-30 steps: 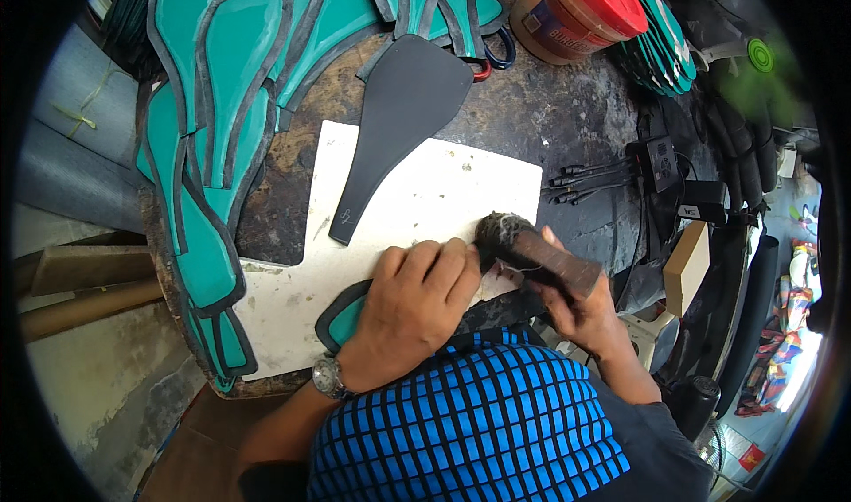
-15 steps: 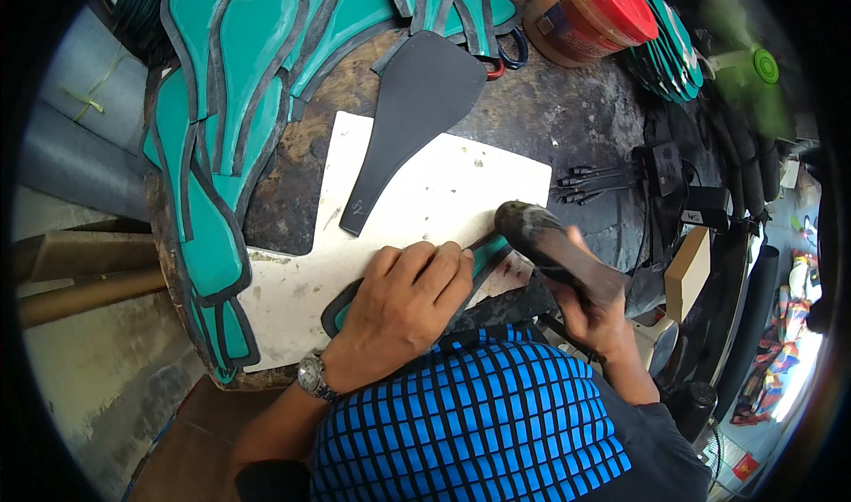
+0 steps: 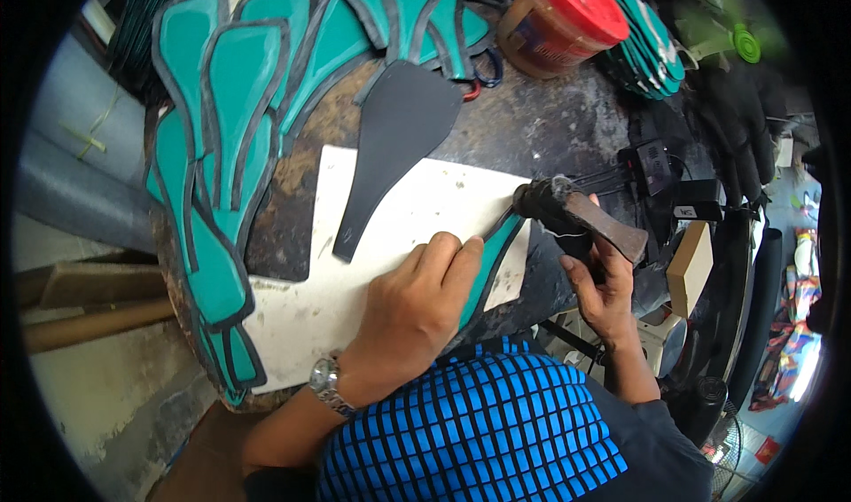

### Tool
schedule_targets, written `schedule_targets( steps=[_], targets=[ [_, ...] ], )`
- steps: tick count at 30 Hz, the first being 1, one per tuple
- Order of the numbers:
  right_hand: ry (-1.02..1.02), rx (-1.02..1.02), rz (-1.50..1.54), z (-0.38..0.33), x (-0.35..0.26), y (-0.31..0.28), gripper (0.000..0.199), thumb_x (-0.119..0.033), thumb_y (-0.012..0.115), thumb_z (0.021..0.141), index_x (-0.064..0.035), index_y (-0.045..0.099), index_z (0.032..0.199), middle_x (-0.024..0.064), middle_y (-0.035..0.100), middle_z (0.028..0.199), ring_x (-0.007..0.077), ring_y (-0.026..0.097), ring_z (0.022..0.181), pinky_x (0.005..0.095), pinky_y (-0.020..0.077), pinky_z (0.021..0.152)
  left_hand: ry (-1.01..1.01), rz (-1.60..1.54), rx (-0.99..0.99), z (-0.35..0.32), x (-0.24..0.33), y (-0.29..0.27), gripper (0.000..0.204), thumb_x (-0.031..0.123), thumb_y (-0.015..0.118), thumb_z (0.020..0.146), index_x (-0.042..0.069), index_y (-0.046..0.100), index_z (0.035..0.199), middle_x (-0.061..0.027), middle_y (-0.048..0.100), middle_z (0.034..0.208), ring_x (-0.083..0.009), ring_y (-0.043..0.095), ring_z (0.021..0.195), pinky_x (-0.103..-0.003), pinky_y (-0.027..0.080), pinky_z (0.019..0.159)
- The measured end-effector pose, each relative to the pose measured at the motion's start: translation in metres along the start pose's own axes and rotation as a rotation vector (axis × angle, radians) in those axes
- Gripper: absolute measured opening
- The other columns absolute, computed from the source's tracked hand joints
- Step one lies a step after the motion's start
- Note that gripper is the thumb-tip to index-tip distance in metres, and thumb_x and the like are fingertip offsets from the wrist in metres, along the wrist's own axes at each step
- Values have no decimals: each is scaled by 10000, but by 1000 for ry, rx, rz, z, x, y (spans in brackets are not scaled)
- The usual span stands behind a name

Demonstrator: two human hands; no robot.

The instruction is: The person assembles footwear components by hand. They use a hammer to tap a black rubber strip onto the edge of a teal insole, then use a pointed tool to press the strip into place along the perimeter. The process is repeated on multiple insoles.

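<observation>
My left hand (image 3: pixel 415 309) lies flat, fingers together, pressing a long teal piece with a dark border (image 3: pixel 493 261) onto a white sheet (image 3: pixel 397 220). My right hand (image 3: pixel 601 282) grips the brown wooden handle of a brush (image 3: pixel 574 211). Its dark bristle head touches the far tip of the teal piece near the sheet's right edge. A wristwatch (image 3: pixel 326 383) sits on my left wrist. My blue and black checked knee fills the lower middle.
A dark grey tapered cutout (image 3: pixel 390 144) lies across the sheet's far edge. Several teal bordered pieces (image 3: pixel 220 156) hang over the round worn work top (image 3: pixel 532 121) at left and back. A red-lidded jar (image 3: pixel 557 16) stands at the back. Black parts and cables crowd the right.
The brush has swept from beside my left hand out to the right, reaching the far tip of the teal piece. More of the teal piece shows. My left hand has stayed pressed down.
</observation>
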State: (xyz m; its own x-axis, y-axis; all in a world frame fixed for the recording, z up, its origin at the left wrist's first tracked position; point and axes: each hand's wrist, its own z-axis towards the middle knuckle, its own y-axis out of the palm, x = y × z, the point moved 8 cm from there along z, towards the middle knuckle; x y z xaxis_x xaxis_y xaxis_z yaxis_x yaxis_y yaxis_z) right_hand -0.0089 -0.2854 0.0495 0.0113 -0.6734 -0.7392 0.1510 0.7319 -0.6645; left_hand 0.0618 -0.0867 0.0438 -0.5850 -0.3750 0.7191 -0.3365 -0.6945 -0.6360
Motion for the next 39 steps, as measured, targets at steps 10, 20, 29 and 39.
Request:
schedule_targets(
  steps=[10,20,29,39],
  targets=[
    [33,-196,-110,20,12,-2,483,3,696,893,53,560,1353,254,596,1372,183,678,969,298,511,831,-16,198,-104,8,-6,28,436,82,723,862,39,643,1288,-65,584,1089,-223,550,1016,-369,410,845],
    [-110,-147,-162,33,-2,-6,385,19,741,781,4,682,1162,217,682,1214,356,697,778,371,546,670,63,251,-171,5,-6,27,399,97,635,887,37,639,1281,-112,570,1160,-236,555,1037,-381,427,871],
    [-173,-121,-193,28,-4,-4,621,-2,764,754,-24,604,1354,144,684,930,294,618,630,386,475,563,74,253,-111,2,-10,26,326,106,651,884,28,617,1198,-106,583,1131,-220,566,1010,-368,449,855],
    [-66,-261,-49,23,11,6,421,-34,748,809,-13,670,1222,199,591,1405,337,710,1000,350,539,832,8,48,-131,-4,-6,3,326,44,698,850,-49,642,1158,-118,594,943,-255,583,869,-397,460,776]
  ],
)
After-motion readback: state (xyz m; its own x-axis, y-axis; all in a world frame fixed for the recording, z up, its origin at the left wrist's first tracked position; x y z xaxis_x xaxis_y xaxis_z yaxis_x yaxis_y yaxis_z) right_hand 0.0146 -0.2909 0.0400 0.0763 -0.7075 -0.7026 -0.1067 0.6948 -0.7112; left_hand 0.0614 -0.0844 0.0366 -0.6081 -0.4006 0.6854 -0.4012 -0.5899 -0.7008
